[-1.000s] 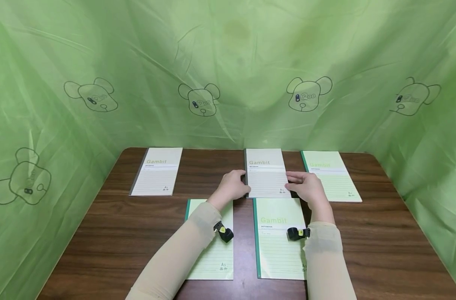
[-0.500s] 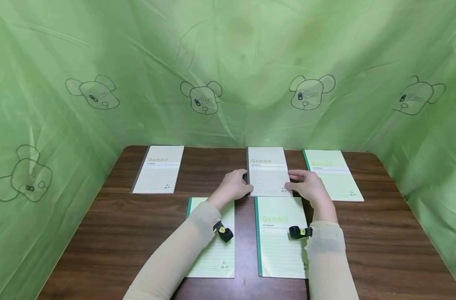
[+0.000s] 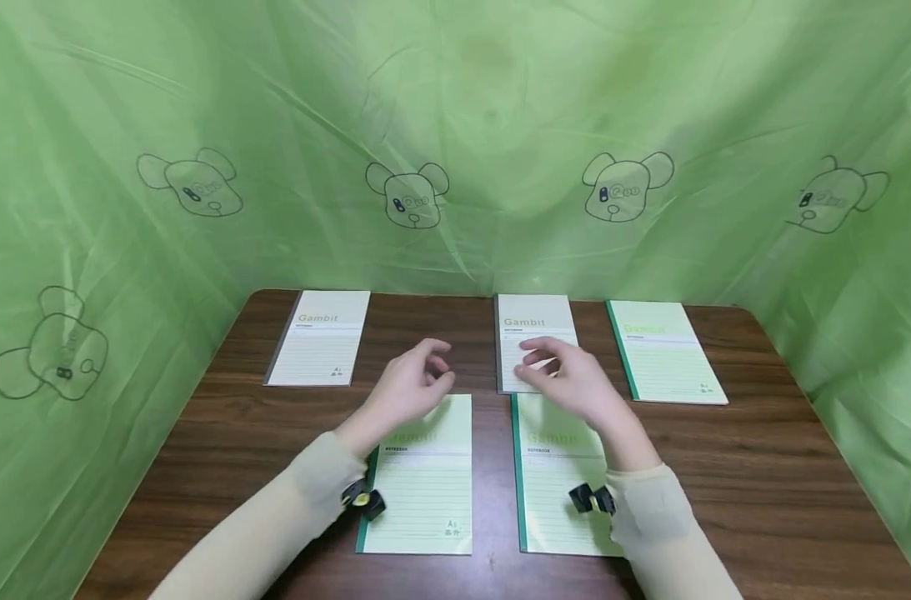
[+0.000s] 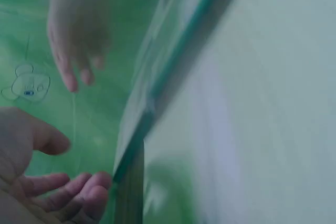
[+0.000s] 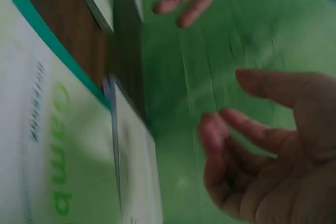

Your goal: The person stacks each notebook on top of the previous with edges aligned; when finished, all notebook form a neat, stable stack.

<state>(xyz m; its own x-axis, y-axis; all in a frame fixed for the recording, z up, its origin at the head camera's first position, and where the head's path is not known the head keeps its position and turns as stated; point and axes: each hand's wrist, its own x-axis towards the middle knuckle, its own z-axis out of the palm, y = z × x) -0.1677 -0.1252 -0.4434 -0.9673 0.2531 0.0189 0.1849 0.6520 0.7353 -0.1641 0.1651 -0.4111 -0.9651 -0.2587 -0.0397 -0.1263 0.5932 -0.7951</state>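
Note:
My left hand (image 3: pixel 412 385) hovers above the top of the near left green-spined notebook (image 3: pixel 425 500), fingers loosely bent and holding nothing. My right hand (image 3: pixel 571 379) is over the lower part of the back middle grey-spined notebook (image 3: pixel 533 308) and the top of the near right green-spined notebook (image 3: pixel 563 500). In the right wrist view, that right hand (image 5: pixel 273 150) has its thumb apart from its relaxed fingers and nothing between them. The left wrist view shows the left hand (image 4: pixel 50 177) with the thumb apart from the fingers as well.
A grey-spined notebook (image 3: pixel 318 342) lies at the back left of the brown table (image 3: pixel 222 467). Another green-spined notebook (image 3: pixel 668 354) lies at the back right. Green cloth (image 3: pixel 485 100) with bear outlines hangs behind the table and along both sides.
Both hands have let go of the back middle notebook's side edges. The left hand has moved left, the right hand leftward over that notebook. The notebooks lie about where they were.

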